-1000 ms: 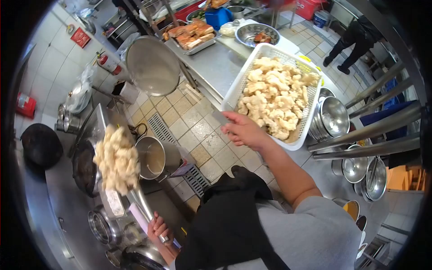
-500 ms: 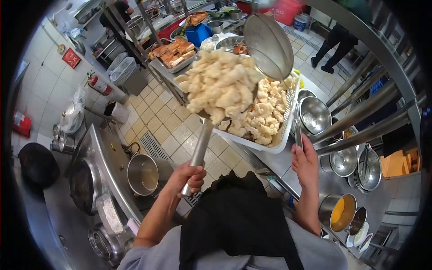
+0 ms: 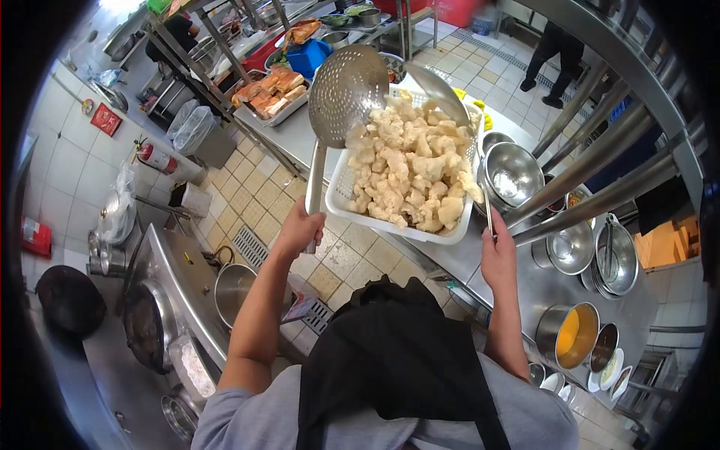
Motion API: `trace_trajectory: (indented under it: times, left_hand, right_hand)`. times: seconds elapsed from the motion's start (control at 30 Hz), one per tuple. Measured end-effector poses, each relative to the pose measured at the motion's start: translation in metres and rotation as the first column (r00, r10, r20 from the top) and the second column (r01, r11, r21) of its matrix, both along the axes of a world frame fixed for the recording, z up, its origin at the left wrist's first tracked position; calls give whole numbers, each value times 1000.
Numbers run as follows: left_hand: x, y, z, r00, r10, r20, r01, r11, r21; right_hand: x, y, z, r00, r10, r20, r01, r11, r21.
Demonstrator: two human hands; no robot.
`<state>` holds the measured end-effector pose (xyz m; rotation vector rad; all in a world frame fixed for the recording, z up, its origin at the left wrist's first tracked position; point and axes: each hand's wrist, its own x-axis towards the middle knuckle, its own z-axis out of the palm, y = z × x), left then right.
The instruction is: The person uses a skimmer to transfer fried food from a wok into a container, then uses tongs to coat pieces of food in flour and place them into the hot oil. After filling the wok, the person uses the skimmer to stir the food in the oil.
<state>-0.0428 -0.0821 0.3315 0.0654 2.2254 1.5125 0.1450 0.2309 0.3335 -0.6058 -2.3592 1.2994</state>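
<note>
My left hand [image 3: 301,226] is wrapped round the handle of a large perforated skimmer [image 3: 346,94]. The skimmer's bowl is tipped up over the left back edge of a white plastic basket [image 3: 341,196]. Pale battered fried pieces [image 3: 405,169] are heaped in the basket, some blurred beside the skimmer. In my right hand [image 3: 499,251] is the thin handle of a round metal strainer [image 3: 444,96], its head slanted over the basket's back right corner. One pale piece sits at the basket's right edge, by the strainer handle.
Metal bowls [image 3: 514,174] stand right of the basket, with a pot of yellow liquid [image 3: 568,335] nearer. A tray of browned meat [image 3: 274,94] lies behind on the left. Slanted steel rails [image 3: 570,199] run along the right. A steel pot [image 3: 238,292] stands left. Another person's legs [image 3: 553,60] show behind.
The skimmer, heaped with pale pieces half a second ago, is now tipped and its pieces have gone into the basket. The strainer has lowered and turned toward the basket's back right.
</note>
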Motion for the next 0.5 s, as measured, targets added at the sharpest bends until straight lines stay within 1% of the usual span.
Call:
trace_trajectory:
  times: [0.03, 0.07, 0.1, 0.13, 0.17, 0.23, 0.27, 0.3, 0.33, 0.37, 0.4, 0.43, 0.47, 0.5]
  left_hand:
    - [-2, 2, -1, 996, -1, -85, -4, 998, -56]
    - [-8, 4, -1, 997, 14, -80, -18, 998, -54]
    - [-16, 6, -1, 979, 32, -203, -64, 986, -151]
    - [-23, 8, 0, 946, 35, -324, -119, 962, -244]
    - [-27, 10, 3, 945, 49, -322, -133, 961, -244]
    - [-28, 17, 12, 950, 165, -265, -180, 983, -33]
    - [-27, 17, 14, 954, 184, -235, -178, 983, 47]
    - [-23, 17, 18, 950, 200, -238, -194, 980, 48]
    - [-16, 16, 21, 968, 235, -93, -209, 952, 224]
    - [-9, 14, 23, 971, 235, 56, -237, 890, 390]
    - [-2, 7, 22, 954, 222, 201, -292, 836, 464]
    - [8, -3, 21, 940, 194, 281, -320, 788, 525]
    - [19, -17, 20, 920, 162, 357, -355, 733, 581]
    - [32, -33, 18, 877, 116, 467, -426, 638, 641]
  right_hand:
    - [-3, 1, 3, 1000, -4, -18, 4, 999, 35]
    - [-7, 2, 6, 999, -4, -37, 7, 997, 71]
    - [-11, 1, 11, 999, 13, -32, -11, 997, 73]
    - [-15, -1, 16, 999, -7, -48, 8, 1000, 15]
    - [-19, -2, 18, 998, -30, -62, 28, 999, -43]
    - [-27, 7, 0, 999, 2, -33, -4, 998, -70]
    - [-30, 4, 10, 994, 41, -99, -77, 916, -393]
    - [-34, -2, 19, 984, 56, -171, -157, 727, -668]
    - [-41, -13, 27, 981, 31, -189, -159, 683, -713]
    - [-45, -20, 31, 980, 40, -193, -168, 682, -712]
    - [-47, -24, 34, 975, 87, -205, -218, 562, -798]
    - [-48, -29, 36, 966, 132, -220, -256, 430, -866]
    - [-52, -35, 37, 962, 162, -220, -263, 332, -906]
    - [-55, -40, 37, 958, 179, -223, -272, 332, -903]
